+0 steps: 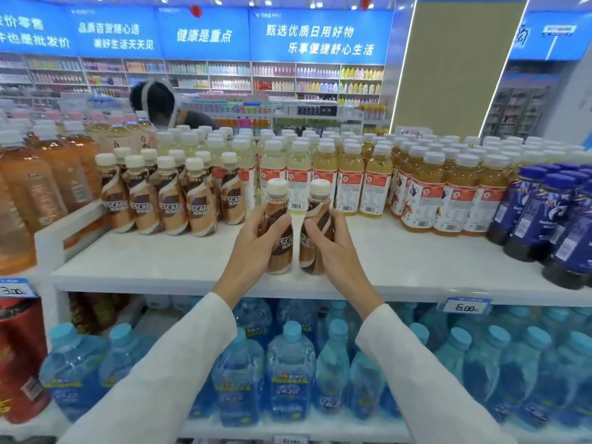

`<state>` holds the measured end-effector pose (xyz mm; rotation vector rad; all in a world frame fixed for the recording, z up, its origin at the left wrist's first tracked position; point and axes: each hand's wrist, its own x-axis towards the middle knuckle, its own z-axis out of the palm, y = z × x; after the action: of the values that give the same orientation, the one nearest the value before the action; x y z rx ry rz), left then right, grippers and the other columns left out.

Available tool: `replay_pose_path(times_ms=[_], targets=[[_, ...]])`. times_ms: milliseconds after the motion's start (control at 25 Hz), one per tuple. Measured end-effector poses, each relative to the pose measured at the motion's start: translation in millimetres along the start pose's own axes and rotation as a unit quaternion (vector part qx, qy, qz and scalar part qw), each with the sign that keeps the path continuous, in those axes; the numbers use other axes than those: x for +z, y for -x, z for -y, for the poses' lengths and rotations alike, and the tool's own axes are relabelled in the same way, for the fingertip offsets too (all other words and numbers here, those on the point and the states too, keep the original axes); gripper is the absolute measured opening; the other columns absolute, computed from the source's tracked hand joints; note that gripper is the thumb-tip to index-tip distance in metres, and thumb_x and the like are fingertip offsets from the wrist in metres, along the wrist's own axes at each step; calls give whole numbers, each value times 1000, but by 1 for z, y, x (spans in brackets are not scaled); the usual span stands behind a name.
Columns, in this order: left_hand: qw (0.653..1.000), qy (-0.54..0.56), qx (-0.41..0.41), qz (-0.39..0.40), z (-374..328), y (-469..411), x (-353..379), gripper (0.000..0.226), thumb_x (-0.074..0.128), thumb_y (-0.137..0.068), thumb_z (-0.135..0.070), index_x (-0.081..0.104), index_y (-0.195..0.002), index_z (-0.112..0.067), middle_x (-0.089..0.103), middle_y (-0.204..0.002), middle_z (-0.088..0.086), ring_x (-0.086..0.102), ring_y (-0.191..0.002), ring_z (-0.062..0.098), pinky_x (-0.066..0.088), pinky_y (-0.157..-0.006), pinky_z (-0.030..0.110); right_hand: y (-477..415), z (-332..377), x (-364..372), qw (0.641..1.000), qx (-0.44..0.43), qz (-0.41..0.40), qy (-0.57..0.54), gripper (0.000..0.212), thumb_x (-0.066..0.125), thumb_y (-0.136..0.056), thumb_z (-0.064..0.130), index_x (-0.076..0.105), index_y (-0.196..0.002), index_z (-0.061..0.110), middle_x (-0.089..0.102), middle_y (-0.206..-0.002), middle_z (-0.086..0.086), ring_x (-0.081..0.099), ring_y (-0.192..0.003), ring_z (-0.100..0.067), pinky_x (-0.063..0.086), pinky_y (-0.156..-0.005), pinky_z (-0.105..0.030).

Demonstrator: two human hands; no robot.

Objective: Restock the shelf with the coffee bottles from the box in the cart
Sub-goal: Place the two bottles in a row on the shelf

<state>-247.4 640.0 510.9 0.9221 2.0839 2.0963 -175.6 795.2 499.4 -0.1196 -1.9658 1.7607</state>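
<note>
I hold two brown coffee bottles with cream caps upright over the front of the white top shelf. My left hand is wrapped around the left bottle. My right hand grips the right bottle. Their bases are at or just above the shelf surface; I cannot tell if they touch it. A group of several matching coffee bottles stands further back on the left of the shelf. The cart and box are out of view.
Yellow drink bottles fill the back of the shelf, amber tea bottles stand at left, dark blue bottles at right. Blue water bottles fill the lower shelf. A person bends behind the shelf.
</note>
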Motion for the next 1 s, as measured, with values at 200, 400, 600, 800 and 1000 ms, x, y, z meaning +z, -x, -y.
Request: replay_pose_path(times_ms=[200, 400, 600, 800, 1000], targets=[[991, -118, -5, -65, 11, 21, -6, 66, 84, -63, -66, 49, -118, -55, 62, -117, -26, 61, -105, -10, 49, -78, 7, 18, -12, -10, 991, -8, -29, 128, 79, 83, -76, 53, 41, -141, 35, 54, -130, 20, 54, -115, 7, 47, -90, -12], [988, -114, -12, -99, 20, 24, -7, 60, 93, -68, -36, 52, -113, -37, 65, -113, -20, 65, -96, -8, 49, -74, 7, 12, -18, -6, 982, -28, -55, 177, 68, 86, -76, 33, 48, -133, 32, 59, -121, 15, 59, -105, 5, 52, -92, -20], [997, -47, -28, -53, 28, 25, -16, 58, 85, -81, -23, 55, -130, -23, 66, -127, -10, 64, -114, 2, 53, -100, 29, 6, -20, -20, 984, 22, 76, 159, 68, 70, -87, 20, 41, -147, 33, 60, -135, 16, 56, -124, -2, 45, -113, -41], [996, -62, -15, -62, 30, 32, -10, 64, 89, -76, -31, 54, -129, -38, 62, -126, -23, 62, -112, -5, 53, -96, 23, 20, -18, -8, 986, 6, -28, 165, 95, 86, -72, 48, 37, -151, 29, 56, -139, 11, 56, -124, -6, 49, -103, -32], [983, -140, -1, -121, 30, 31, -3, 71, 90, -73, -37, 53, -134, -35, 61, -125, -9, 63, -103, 3, 51, -81, 15, 26, -19, -3, 980, -26, -80, 178, 53, 83, -80, 34, 54, -125, 36, 64, -122, 14, 60, -105, 7, 54, -87, -16]])
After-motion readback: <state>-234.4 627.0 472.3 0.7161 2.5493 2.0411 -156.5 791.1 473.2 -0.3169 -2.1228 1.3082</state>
